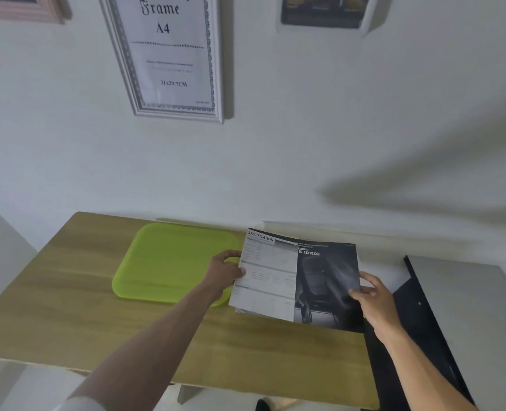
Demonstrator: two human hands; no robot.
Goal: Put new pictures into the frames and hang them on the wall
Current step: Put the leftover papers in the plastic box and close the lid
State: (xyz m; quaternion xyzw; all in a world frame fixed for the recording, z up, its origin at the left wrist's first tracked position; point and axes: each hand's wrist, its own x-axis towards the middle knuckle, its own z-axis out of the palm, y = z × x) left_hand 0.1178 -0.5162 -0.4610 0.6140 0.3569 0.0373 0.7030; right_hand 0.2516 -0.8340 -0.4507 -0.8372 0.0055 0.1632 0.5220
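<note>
Above the wooden table (67, 307), right of a green tray (162, 262): printed sheet (296, 280), pinched at its left edge by left hand (226, 271), at its right by right hand (371, 298). Silver frame (168, 54) hanging on the wall.

Three frames (168, 54) on wall, one green tray (168, 262), one brochure (296, 280), perhaps more sheets beneath.

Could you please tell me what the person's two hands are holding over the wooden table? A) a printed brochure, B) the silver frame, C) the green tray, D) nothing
A: the left hand and right hand grip opposite edges of the printed brochure, beside the green tray.
</note>
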